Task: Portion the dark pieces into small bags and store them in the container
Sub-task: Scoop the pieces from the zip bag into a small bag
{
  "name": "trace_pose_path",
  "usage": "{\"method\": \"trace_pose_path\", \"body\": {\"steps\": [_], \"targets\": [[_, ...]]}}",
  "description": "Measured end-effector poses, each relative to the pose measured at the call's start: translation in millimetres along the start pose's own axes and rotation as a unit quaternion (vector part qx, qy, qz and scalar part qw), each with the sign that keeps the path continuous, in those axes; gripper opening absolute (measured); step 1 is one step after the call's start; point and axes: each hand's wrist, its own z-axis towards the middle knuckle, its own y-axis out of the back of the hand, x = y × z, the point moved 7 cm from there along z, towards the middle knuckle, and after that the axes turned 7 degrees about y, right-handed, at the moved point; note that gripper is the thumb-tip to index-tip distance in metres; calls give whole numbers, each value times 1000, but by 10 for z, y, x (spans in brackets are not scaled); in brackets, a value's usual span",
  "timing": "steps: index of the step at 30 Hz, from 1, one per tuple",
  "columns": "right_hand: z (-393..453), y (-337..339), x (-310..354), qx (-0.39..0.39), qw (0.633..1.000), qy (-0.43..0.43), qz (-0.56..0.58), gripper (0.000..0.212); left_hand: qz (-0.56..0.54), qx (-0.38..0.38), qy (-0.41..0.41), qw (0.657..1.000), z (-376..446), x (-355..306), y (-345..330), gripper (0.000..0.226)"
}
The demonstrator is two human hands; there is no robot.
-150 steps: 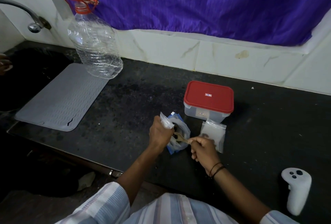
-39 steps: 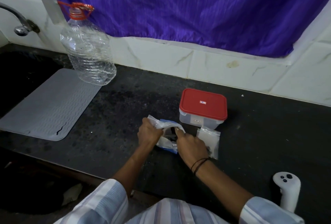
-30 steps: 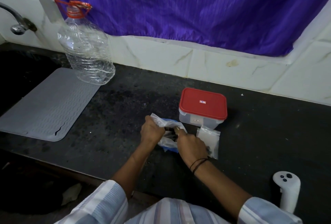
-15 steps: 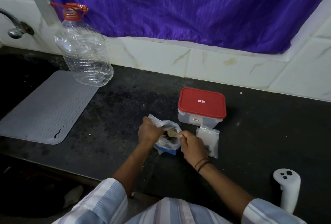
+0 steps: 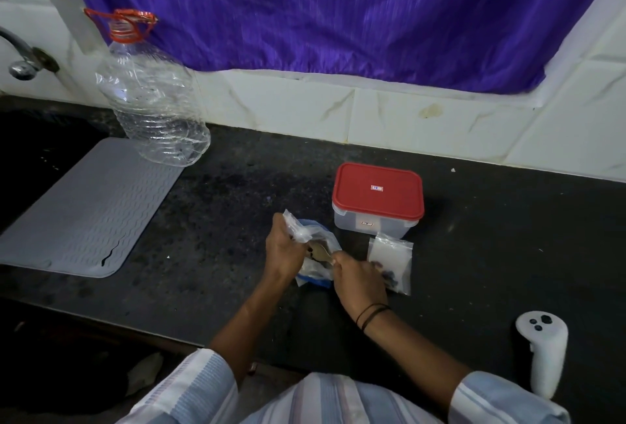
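Left hand [image 5: 283, 251] grips open mouth of clear plastic bag [image 5: 313, 259] near centre of black counter [image 5: 237, 220]. Right hand [image 5: 359, 279] pinches handle of small spoon [image 5: 320, 251], bowl dipped inside bag among dark pieces, hard to make out. Small zip bag [image 5: 394, 257] with few dark pieces lies flat just right of right hand. Red-lidded container [image 5: 377, 198] sits closed just beyond it. Clear bottle [image 5: 152, 98] and grey mat [image 5: 84, 207] far left; white controller [image 5: 543, 352] near right.
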Motion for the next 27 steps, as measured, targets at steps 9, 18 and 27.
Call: {"method": "trace_pose_path", "body": {"steps": [9, 18, 27], "targets": [[-66, -53, -4, -3, 999, 24, 48, 20, 96, 62, 184, 976, 97, 294, 21, 62], [-27, -168, -150, 20, 982, -41, 181, 23, 33, 69, 143, 987, 83, 258, -79, 41], [-112, -266, -239, 50, 900, -153, 405, 27, 59, 38, 78, 995, 133, 217, -11, 35]]}}
